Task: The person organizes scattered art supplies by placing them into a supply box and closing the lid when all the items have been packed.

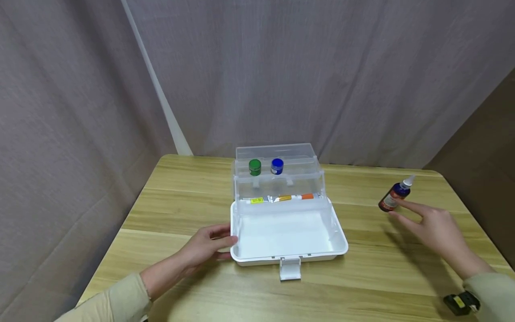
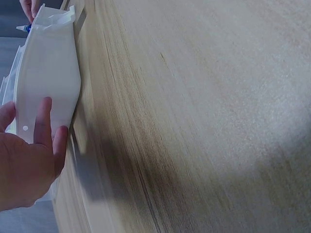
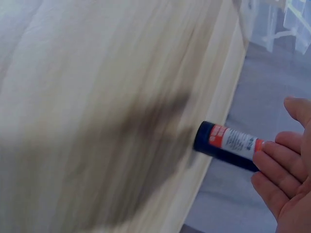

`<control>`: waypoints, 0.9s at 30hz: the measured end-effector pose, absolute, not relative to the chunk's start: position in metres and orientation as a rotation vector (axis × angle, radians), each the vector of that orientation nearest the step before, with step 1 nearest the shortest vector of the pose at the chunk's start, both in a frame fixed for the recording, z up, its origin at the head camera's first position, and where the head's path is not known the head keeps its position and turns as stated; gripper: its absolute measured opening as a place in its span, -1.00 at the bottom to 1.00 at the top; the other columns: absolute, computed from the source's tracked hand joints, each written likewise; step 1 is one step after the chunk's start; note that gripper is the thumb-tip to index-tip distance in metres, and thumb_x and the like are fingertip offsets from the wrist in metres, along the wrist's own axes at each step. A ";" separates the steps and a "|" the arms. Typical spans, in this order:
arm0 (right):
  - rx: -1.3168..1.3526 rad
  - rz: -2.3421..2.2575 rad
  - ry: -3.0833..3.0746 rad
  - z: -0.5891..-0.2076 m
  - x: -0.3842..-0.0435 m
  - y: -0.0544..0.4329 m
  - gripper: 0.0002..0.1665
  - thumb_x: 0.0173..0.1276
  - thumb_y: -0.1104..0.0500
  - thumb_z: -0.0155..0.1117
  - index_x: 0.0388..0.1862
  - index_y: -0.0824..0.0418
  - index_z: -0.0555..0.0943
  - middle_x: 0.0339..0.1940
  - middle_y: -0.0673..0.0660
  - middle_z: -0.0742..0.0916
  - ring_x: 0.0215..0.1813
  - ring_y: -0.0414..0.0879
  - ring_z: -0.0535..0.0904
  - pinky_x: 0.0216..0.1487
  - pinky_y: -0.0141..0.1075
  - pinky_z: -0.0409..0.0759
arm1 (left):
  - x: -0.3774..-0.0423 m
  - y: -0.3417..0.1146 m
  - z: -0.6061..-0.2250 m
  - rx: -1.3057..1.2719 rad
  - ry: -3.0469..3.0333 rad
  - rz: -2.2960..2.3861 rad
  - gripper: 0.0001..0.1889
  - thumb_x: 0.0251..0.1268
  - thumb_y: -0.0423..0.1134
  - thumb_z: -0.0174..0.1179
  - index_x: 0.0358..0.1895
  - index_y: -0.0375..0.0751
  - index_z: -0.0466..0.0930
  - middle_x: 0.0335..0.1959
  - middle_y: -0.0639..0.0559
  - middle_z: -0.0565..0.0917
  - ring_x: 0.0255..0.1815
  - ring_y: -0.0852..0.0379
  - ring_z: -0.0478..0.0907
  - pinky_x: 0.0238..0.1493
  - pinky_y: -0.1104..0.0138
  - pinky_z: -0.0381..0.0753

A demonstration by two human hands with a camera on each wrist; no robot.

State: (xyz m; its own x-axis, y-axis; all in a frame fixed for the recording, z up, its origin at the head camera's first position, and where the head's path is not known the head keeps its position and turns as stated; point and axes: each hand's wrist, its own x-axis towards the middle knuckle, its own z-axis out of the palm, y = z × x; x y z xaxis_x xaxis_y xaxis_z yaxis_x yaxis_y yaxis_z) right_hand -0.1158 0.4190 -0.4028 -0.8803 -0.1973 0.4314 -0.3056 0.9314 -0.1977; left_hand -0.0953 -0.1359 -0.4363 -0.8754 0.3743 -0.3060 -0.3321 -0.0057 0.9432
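Note:
My left hand (image 1: 205,243) rests against the left side of a white storage box (image 1: 287,258) with its lid raised. One fingertip lies at the rim, while other extended fingers touch the outer wall (image 2: 48,73) in the left wrist view. At the right of the table stands a dark blue bottle (image 1: 391,201) with a white nozzle and a red-and-white label. My right hand (image 1: 436,226) is at this bottle, its thumb and index finger reaching to the lower part. In the right wrist view the fingers (image 3: 279,167) lie beside the bottle (image 3: 233,143), the thumb held apart.
A green-lidded jar (image 1: 255,167) and a blue-lidded jar (image 1: 277,166) sit in the upper clear tray. Several slim tubes, one with an orange end (image 1: 307,196), lie in the lower tray. The front latch (image 1: 290,269) hangs down. Grey curtain (image 1: 257,76) backs the wooden table (image 1: 177,197).

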 end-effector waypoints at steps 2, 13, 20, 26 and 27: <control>0.316 0.373 -2.713 -0.403 -0.115 0.422 -0.39 0.48 -0.11 0.47 0.21 0.38 0.73 -0.83 -0.17 0.33 -0.76 -0.34 0.14 -0.64 -0.28 0.25 | -0.096 -0.136 -0.436 0.040 1.794 1.933 -0.35 0.55 -0.35 0.30 0.54 -0.58 0.30 0.36 -0.40 0.57 0.20 -0.04 0.67 0.21 0.08 0.79; 0.141 0.498 -2.861 -0.404 -0.123 0.436 -0.31 0.53 -0.10 0.42 0.30 0.47 0.63 0.05 0.62 0.71 -0.31 0.44 0.71 -0.12 0.48 0.55 | -0.098 -0.135 -0.435 0.010 1.778 1.935 -0.35 0.53 -0.36 0.32 0.53 -0.59 0.30 0.33 -0.39 0.59 0.16 -0.03 0.69 0.20 0.08 0.80; 0.076 0.537 -2.856 -0.406 -0.127 0.441 -0.27 0.54 -0.11 0.40 0.31 0.52 0.61 0.23 0.60 0.63 0.13 0.68 0.57 0.00 0.50 0.55 | -0.098 -0.135 -0.434 -0.022 1.770 1.935 -0.33 0.51 -0.36 0.34 0.53 -0.59 0.30 0.31 -0.38 0.60 0.13 -0.03 0.71 0.18 0.09 0.81; 0.013 0.578 -2.887 -0.405 -0.128 0.444 -0.20 0.56 -0.16 0.37 0.36 0.52 0.57 0.27 0.59 0.61 0.19 0.66 0.56 0.05 0.49 0.54 | -0.099 -0.135 -0.434 -0.056 1.764 1.938 -0.32 0.50 -0.38 0.33 0.53 -0.61 0.27 0.33 -0.43 0.57 0.11 -0.07 0.73 0.18 0.09 0.81; -0.002 0.594 -2.894 -0.405 -0.128 0.444 -0.18 0.56 -0.17 0.36 0.38 0.52 0.55 0.28 0.58 0.61 0.20 0.65 0.56 0.05 0.49 0.53 | -0.099 -0.136 -0.434 -0.064 1.759 1.941 -0.32 0.51 -0.38 0.33 0.53 -0.62 0.27 0.34 -0.44 0.56 0.11 -0.07 0.73 0.18 0.09 0.81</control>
State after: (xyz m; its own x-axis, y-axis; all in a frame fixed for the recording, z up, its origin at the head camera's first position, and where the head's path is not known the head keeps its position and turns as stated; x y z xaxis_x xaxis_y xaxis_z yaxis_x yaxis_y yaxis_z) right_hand -0.1284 0.4444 -0.4055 -0.9825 0.0386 0.1823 -0.0363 0.9199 -0.3905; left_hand -0.0994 -0.1355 -0.4338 -0.8659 0.3384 -0.3682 -0.3996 -0.0256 0.9163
